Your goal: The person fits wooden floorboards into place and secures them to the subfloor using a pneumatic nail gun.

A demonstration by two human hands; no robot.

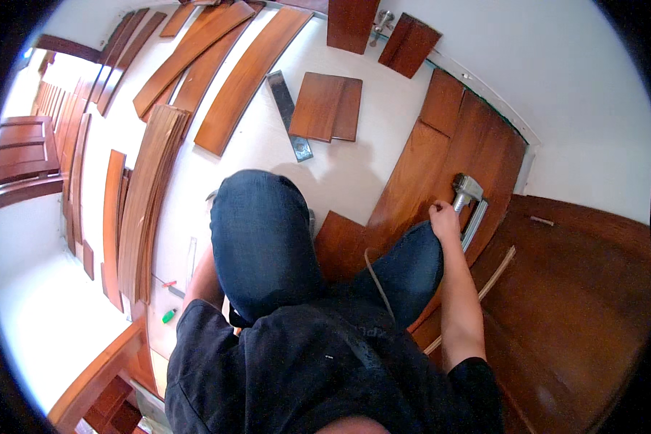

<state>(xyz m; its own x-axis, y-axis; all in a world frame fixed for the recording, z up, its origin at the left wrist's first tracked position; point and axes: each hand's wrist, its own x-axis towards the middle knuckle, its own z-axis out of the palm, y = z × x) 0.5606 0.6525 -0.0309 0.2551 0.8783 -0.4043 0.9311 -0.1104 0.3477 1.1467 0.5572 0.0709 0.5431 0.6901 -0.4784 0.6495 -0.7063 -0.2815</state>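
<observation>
My right hand [441, 213] is beside my bent right knee, fingers closed, on something I cannot make out. Just beyond it a silver power tool [468, 189], apparently a nailer, rests on the laid dark-wood floorboards [477, 145]. A thin grey hose [375, 275] curves near my right thigh. My left forearm [204, 282] goes down beside my raised left knee [260, 231]; my left hand is hidden. A loose short board [336, 235] lies between my legs. Farther ahead, two short boards [325, 105] partly cover a dark metal bar [282, 98] on the white subfloor.
Several long planks [231, 94] and a plank stack [148, 202] lie ahead and left. A green object [169, 316] lies near my left side. Short boards [409, 43] stand by the white wall [557, 87]. A dark wooden panel [579, 289] is at right, a wooden railing [94, 369] lower left.
</observation>
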